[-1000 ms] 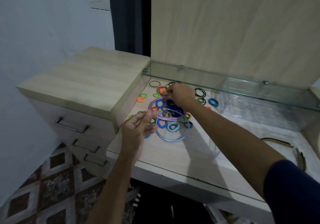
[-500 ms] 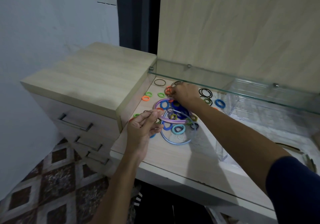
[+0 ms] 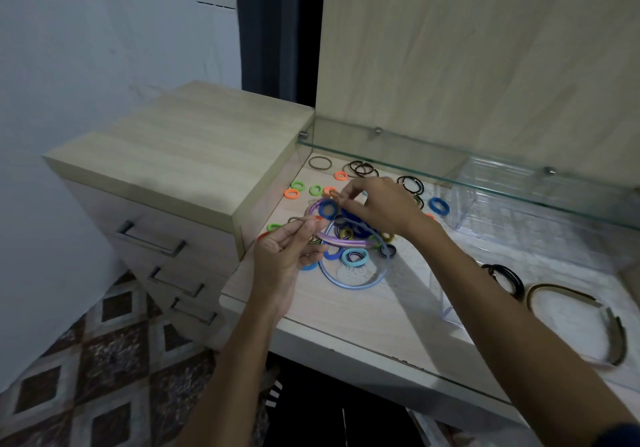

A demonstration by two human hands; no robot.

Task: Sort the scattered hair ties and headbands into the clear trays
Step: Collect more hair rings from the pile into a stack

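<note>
Several coloured hair ties lie scattered on the desk, among them a blue one [image 3: 439, 205], an orange one [image 3: 291, 193] and black ones [image 3: 410, 184]. A purple headband [image 3: 320, 235] and a light blue headband [image 3: 353, 282] lie across the pile. My left hand [image 3: 289, 249] pinches a thin dark hair tie [image 3: 296, 219] just left of the pile. My right hand [image 3: 377, 204] pinches a small thin tie [image 3: 333, 194] above the pile's far side. Clear trays stand at the right [image 3: 465, 211], the nearer one [image 3: 446, 308] partly behind my right arm.
A glass shelf [image 3: 485, 183] runs above the back of the desk. A drawer unit [image 3: 180, 156] stands higher at the left. A dark headband [image 3: 588, 311] and a black band [image 3: 509, 277] lie at the right. The desk's front edge is glass-topped.
My right hand has lifted from the pile's far side, pinching a small tie. My left hand holds its thin tie and has barely shifted. The camera moved closer.
</note>
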